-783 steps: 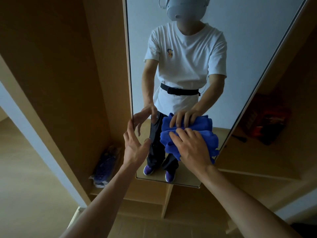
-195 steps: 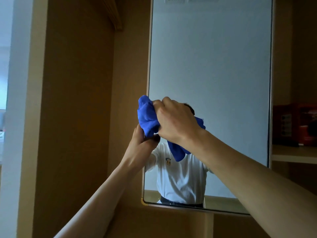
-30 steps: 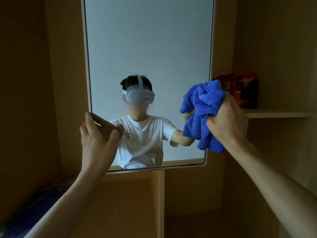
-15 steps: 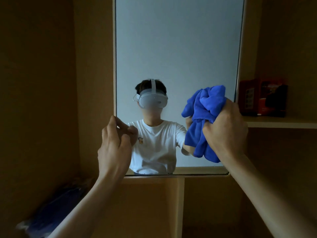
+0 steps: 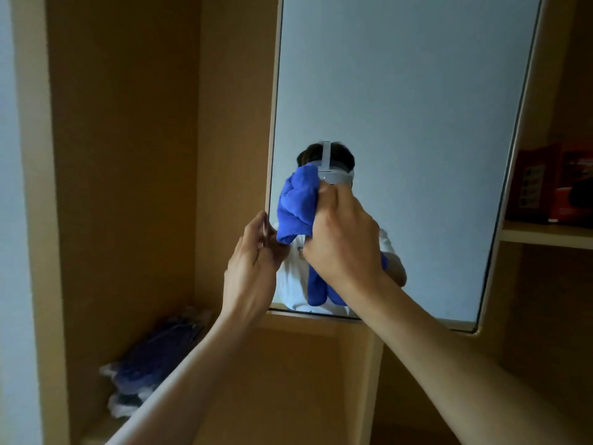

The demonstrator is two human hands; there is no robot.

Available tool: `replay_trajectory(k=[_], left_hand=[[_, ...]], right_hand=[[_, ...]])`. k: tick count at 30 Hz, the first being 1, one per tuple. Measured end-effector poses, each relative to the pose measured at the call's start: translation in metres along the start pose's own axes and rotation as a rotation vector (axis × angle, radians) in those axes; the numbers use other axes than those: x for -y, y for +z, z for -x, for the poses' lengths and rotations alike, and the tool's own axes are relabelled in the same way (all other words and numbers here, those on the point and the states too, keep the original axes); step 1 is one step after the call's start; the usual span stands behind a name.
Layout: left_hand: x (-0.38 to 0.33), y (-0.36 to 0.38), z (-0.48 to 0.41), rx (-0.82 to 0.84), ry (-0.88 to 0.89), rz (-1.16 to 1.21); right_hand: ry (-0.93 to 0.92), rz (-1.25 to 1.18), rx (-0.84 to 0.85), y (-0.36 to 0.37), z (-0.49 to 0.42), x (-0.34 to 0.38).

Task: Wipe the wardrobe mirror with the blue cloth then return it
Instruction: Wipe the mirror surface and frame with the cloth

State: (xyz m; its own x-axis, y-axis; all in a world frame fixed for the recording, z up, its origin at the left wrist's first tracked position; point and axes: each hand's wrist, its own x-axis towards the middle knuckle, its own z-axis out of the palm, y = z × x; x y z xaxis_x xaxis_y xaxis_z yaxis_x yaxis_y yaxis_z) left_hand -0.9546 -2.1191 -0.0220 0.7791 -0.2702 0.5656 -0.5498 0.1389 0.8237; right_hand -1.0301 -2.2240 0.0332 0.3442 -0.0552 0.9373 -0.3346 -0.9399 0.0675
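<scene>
Blue cloth [image 5: 296, 207] bunched in right hand [image 5: 345, 242]; glassy mirror [image 5: 401, 107]

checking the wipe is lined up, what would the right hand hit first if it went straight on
Likely the mirror: the right hand points at its lower left glass, blue cloth leading. Whether the cloth touches it is unclear.

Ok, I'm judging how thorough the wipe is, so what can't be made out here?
Head view:
Mirror top: cut off by the frame's edge.
Whether the cloth touches the mirror: right hand covers it.
Whether the left hand grips the mirror's edge: seen from behind.
Streaks: too faint.
Red box label: dim, blurred.
</scene>
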Motion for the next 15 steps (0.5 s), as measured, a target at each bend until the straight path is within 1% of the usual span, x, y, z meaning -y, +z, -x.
replay_trajectory(k=[4,8,12,15], left_hand=[[0.003,-0.007,0.0,0.007,-0.056,0.092],[0.01,-0.014,-0.005,0.059,-0.093,0.131],[0.016,-0.017,-0.007,0.085,-0.137,0.176],[0.022,-0.017,-0.004,0.097,-0.157,0.218]], right_hand=[[-0.168,0.007,0.101,0.005,0.002,0.008],[-0.312,0.055,0.23,-0.009,-0.013,0.0],[-0.481,0.16,0.266,-0.02,-0.026,-0.003],[-0.48,0.182,0.247,-0.012,-0.01,-0.004]])
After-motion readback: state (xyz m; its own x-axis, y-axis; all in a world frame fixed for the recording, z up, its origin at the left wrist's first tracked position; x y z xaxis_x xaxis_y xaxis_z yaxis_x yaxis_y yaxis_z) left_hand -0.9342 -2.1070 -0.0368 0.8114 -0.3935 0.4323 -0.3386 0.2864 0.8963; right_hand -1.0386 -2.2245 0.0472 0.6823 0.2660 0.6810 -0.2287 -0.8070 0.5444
